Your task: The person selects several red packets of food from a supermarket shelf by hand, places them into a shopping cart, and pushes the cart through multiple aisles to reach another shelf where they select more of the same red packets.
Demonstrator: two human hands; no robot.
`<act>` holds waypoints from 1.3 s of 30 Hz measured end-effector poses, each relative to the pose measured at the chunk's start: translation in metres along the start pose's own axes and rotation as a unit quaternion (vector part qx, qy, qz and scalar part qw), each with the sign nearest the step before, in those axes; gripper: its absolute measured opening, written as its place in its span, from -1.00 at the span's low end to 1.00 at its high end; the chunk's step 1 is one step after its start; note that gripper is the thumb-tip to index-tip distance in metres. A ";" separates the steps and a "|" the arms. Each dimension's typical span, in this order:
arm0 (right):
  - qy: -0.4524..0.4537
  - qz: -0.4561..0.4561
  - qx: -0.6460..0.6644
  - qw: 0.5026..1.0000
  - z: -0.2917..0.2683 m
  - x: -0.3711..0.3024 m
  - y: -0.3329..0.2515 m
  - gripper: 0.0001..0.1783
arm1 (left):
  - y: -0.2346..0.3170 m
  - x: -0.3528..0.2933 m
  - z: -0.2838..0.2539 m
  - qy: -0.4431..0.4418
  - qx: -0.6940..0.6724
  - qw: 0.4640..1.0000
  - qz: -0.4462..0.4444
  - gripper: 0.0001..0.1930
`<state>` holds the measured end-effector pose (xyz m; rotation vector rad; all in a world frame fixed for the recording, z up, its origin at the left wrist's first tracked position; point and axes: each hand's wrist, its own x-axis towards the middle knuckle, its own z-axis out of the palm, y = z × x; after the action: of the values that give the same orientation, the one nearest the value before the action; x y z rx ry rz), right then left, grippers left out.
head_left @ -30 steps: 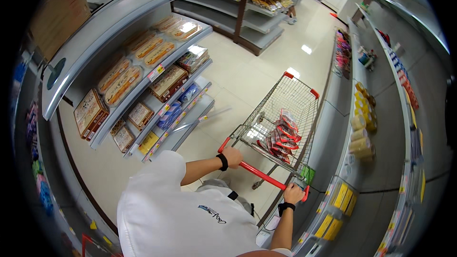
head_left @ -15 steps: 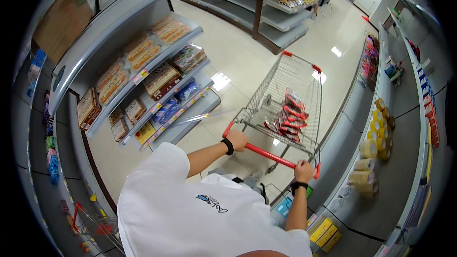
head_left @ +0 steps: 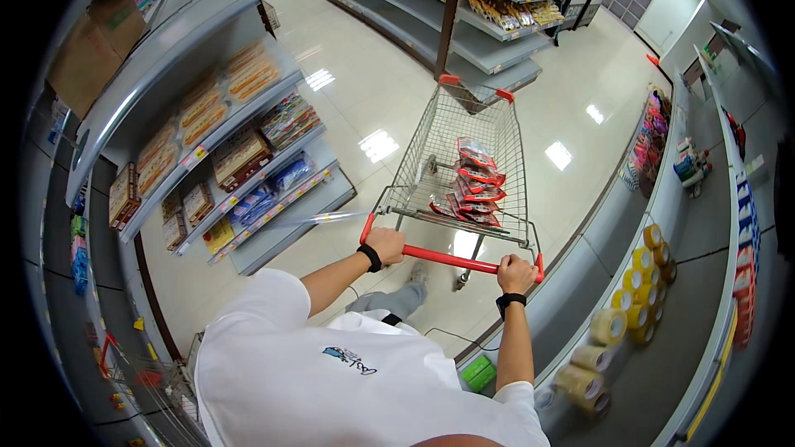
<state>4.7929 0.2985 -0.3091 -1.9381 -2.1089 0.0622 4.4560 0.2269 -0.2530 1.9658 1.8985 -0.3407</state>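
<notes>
A wire shopping cart [head_left: 464,128] with red trim stands on the pale tiled floor in front of me. Several red snack packets [head_left: 474,186] lie in its basket. My left hand [head_left: 386,244] grips the left end of the red handle bar [head_left: 451,259]. My right hand [head_left: 516,273] grips the right end of the same bar. Both wrists wear dark bands. I wear a white shirt.
A grey shelf unit [head_left: 207,141] with boxed and bagged goods runs along my left. On my right a shelf holds rolls of tape [head_left: 642,281] and hanging items. More shelving [head_left: 489,8] stands ahead across the aisle. A green box [head_left: 479,371] lies near my feet.
The cart has rolled forward down the aisle and swung a little to the left. Both hands stayed on the handle.
</notes>
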 end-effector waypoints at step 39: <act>-0.100 -0.335 0.036 0.936 0.194 0.643 -0.147 -0.61 | -0.107 0.397 -0.181 0.035 -0.161 0.940 -0.299 -0.72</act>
<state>4.5640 0.9454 -0.3534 -1.1198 -2.7399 0.2007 4.3548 0.6643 -0.2726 1.1794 2.3939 -0.1053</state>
